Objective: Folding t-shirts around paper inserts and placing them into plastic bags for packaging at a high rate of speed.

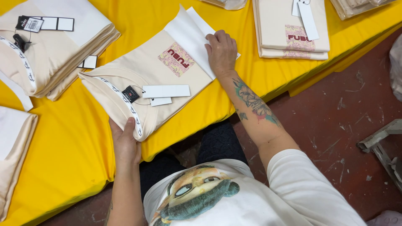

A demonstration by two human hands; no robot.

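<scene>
A folded cream T-shirt [146, 75] with a pink printed patch lies on the yellow table [63, 146], collar toward me, white and black tags on its neck. A white sheet [190, 35] sticks out from under its far end. My left hand [124, 140] grips the collar edge at the table's near side, thumb on top. My right hand [221, 51] rests flat on the white sheet at the shirt's far end, fingers together.
A stack of folded cream shirts [46, 50] with tags sits at the far left, another [12, 142] at the left edge, and a third pile [289, 29] at the top right. Dark red floor [343, 109] lies right of the table, with a grey metal frame [381, 146].
</scene>
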